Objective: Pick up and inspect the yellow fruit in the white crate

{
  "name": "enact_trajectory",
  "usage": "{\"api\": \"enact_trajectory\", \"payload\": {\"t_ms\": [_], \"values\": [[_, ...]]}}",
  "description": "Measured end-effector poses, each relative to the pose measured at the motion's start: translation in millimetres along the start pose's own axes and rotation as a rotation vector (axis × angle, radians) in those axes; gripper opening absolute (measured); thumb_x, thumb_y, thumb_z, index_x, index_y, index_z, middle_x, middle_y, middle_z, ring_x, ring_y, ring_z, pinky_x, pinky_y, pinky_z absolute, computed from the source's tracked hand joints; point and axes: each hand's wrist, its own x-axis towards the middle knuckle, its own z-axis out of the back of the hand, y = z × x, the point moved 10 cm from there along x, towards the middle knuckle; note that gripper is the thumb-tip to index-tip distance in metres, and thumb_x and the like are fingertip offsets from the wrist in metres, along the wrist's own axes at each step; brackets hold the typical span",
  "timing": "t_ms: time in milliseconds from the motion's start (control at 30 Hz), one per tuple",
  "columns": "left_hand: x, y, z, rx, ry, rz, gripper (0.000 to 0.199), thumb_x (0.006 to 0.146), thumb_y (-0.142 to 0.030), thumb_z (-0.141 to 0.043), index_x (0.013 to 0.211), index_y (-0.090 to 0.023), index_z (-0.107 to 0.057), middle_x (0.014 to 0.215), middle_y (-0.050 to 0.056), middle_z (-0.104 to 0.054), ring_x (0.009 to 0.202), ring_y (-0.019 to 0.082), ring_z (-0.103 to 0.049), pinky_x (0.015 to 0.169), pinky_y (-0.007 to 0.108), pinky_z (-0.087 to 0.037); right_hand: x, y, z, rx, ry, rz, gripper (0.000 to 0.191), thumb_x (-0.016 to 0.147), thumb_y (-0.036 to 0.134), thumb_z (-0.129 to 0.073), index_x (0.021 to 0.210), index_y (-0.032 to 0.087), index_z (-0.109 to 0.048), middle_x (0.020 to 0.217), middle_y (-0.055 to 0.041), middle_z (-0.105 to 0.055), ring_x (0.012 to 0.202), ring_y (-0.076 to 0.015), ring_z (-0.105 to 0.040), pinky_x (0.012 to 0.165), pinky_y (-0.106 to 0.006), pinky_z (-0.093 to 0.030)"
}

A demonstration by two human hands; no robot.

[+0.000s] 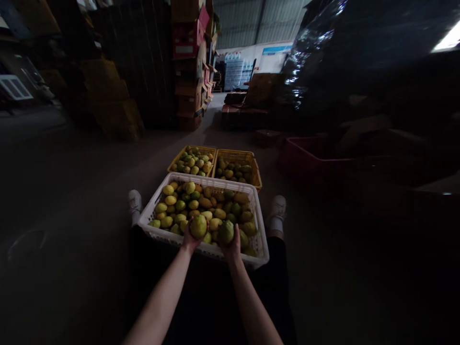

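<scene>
A white plastic crate [163, 235] stands between my outstretched legs, filled with green, yellow and orange-tinged mangoes [220, 213]. Over its near side, my left hand [190, 238] is wrapped round a yellow-green mango [198, 226] from below and the side. To its right, my right hand [234, 245] grips a greener mango [226, 232], with the thumb along its right side. The two held mangoes are a short way apart, just above the other fruit. Most of my fingers are hidden behind the fruit.
Beyond the white crate, two yellow crates [257, 175] of similar fruit stand side by side. A red-pink bin [305, 148] is at the right. Stacked cartons [187, 72] and a plastic-wrapped stack [312, 52] rise farther back. My shoes [134, 200] flank the white crate.
</scene>
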Motion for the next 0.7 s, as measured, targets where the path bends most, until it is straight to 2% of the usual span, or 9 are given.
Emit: {"api": "enact_trajectory", "payload": {"t_ms": [100, 200, 400, 600, 700], "values": [[0.2, 12.3, -3.6, 0.033, -0.021, 0.002, 0.044, 0.091, -0.035, -0.052, 0.131, -0.016, -0.059, 0.111, 0.012, -0.072, 0.096, 0.022, -0.072, 0.081, 0.033, -0.060, -2.4, -23.8, -6.8, 0.284, -0.035, -0.173, 0.045, 0.076, 0.066, -0.054, 0.082, 0.024, -0.068, 0.075, -0.0069, -0.073, 0.086, -0.0300, -0.074, 0.085, -0.055, -0.060], [0.5, 18.2, -2.9, 0.045, -0.067, -0.062, 0.044, 0.087, -0.033, -0.051, 0.126, -0.016, -0.063, 0.114, 0.012, -0.071, 0.105, 0.024, -0.070, 0.085, 0.035, -0.060, -8.4, -42.5, -11.2, 0.559, -0.050, -0.355, 0.034, 0.071, 0.054, -0.063, 0.086, 0.024, -0.070, 0.078, -0.0067, -0.074, 0.090, -0.0308, -0.074, 0.091, -0.058, -0.058], [-0.4, 12.9, -0.1, 0.070, -0.124, -0.158, 0.035, 0.091, -0.035, -0.046, 0.115, -0.019, -0.066, 0.108, 0.010, -0.071, 0.107, 0.023, -0.068, 0.087, 0.034, -0.059, -16.3, -45.4, -17.2, 0.573, -0.013, -0.420, 0.029, 0.071, 0.042, -0.068, 0.091, 0.021, -0.072, 0.085, -0.0077, -0.078, 0.092, -0.0296, -0.076, 0.093, -0.052, -0.059], [-3.3, 12.7, 1.2, 0.141, -0.125, -0.135, 0.036, 0.093, -0.041, -0.048, 0.117, -0.019, -0.064, 0.109, 0.011, -0.069, 0.110, 0.023, -0.066, 0.093, 0.034, -0.057, -18.8, -49.1, -19.3, 0.574, -0.023, -0.455, 0.030, 0.074, 0.041, -0.066, 0.096, 0.021, -0.072, 0.083, -0.0072, -0.079, 0.092, -0.0306, -0.077, 0.091, -0.052, -0.061], [-4.4, 13.5, -0.1, 0.115, -0.123, -0.127, 0.037, 0.097, -0.039, -0.042, 0.119, -0.020, -0.064, 0.104, 0.010, -0.070, 0.105, 0.022, -0.068, 0.090, 0.034, -0.058, -17.5, -48.7, -17.2, 0.556, -0.005, -0.446, 0.030, 0.073, 0.042, -0.068, 0.094, 0.021, -0.071, 0.084, -0.0071, -0.079, 0.092, -0.0301, -0.077, 0.090, -0.051, -0.061]]}}
